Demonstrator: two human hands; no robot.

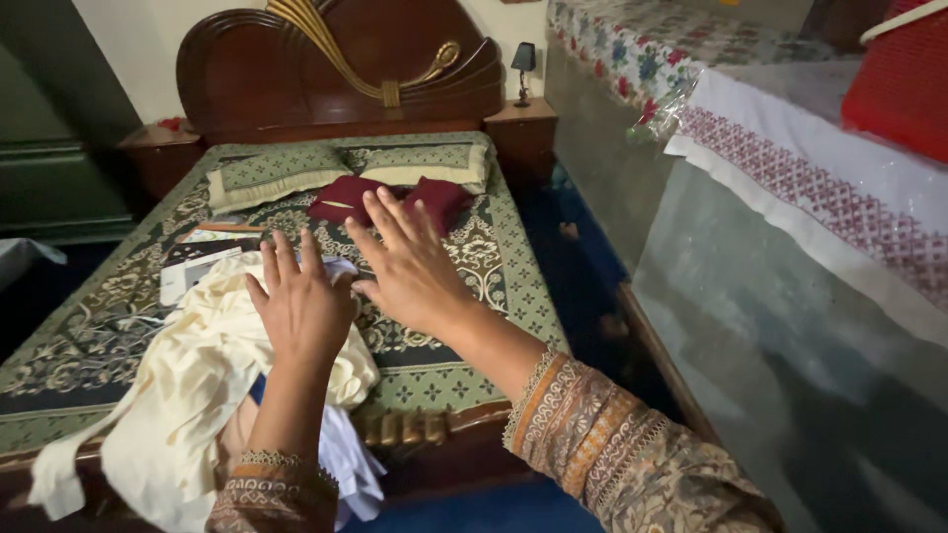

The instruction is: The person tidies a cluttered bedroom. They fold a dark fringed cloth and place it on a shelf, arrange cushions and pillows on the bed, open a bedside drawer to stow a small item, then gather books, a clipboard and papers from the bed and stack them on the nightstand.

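Green patterned bedding (464,286) is spread over a wooden bed, with a rumpled cream garment (188,395) heaped at its near edge. Both hands are held flat with fingers spread, nothing gripped: the left hand (301,306) is raised over the garment, the right hand (410,266) just beside it above the bedding.

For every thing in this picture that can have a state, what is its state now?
left hand: open, fingers spread, over the cream cloth
right hand: open, flat, above the bedspread
cream cloth: crumpled, hanging over the bed's foot edge
bedspread: spread flat
pillows: lying flat at the headboard
lamp: unlit
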